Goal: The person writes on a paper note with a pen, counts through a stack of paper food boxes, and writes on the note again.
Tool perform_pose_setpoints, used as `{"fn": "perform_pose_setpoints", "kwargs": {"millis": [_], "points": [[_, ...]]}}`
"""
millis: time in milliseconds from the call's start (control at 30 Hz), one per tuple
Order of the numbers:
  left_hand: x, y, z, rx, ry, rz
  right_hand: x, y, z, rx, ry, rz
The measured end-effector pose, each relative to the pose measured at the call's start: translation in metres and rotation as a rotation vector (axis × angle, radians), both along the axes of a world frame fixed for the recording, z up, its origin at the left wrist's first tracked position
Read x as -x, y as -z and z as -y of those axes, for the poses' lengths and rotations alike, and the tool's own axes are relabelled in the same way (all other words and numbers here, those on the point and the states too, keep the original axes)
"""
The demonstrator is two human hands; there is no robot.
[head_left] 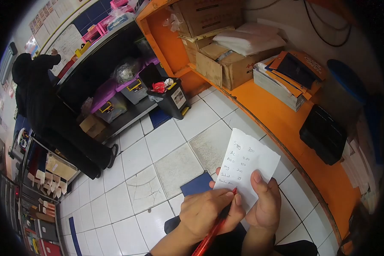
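Namely, lower centre: our left hand (207, 211) pinches 1 red pen (211, 235) — our right hand (265, 207) grips 1 note (254, 155), bracing it for writing.

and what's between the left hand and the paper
The red pen, held in the left hand, its tip at the lower part of the paper; the head view shows it.

Floor (166, 136) brt., far rt. dim — fisheye warp (corners blk.)

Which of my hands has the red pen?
Your left hand grips the red pen; your right hand holds the handwritten white paper instead.
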State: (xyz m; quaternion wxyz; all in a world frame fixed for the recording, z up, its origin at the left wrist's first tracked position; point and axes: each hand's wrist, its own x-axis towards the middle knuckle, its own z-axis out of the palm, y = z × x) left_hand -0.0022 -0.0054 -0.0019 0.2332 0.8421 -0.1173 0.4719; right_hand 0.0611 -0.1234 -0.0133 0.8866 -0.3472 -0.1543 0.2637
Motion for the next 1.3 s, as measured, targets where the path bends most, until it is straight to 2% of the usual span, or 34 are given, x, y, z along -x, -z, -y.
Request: {"fn": "perform_pose_setpoints", "kwargs": {"millis": [400,500,600,667,867,1167,1300], "points": [[0.000,0.003,0.001,-0.005,-0.069,-0.013,0.002,0.002,0.001,0.027,-0.016,0.027],[0.002,0.002,0.000,-0.007,-0.059,-0.023,0.002,0.004,-0.001,0.000,0.019,-0.001],[0.007,0.001,0.005,0.092,0.030,0.000,0.002,0.005,0.001,-0.138,-0.020,-0.045],[0.007,0.003,0.005,0.071,0.029,-0.012,0.004,-0.003,0.001,0.021,0.007,-0.018],[0.003,0.001,0.004,-0.018,0.026,-0.006,0.004,0.011,0.002,0.082,0.055,-0.001],[0.004,0.004,0.005,0.015,-0.035,0.001,0.003,-0.001,0.002,-0.067,-0.025,-0.013],[0.003,0.003,0.005,0.011,-0.046,0.004,0.005,0.003,-0.002,0.016,0.033,-0.033]]}}
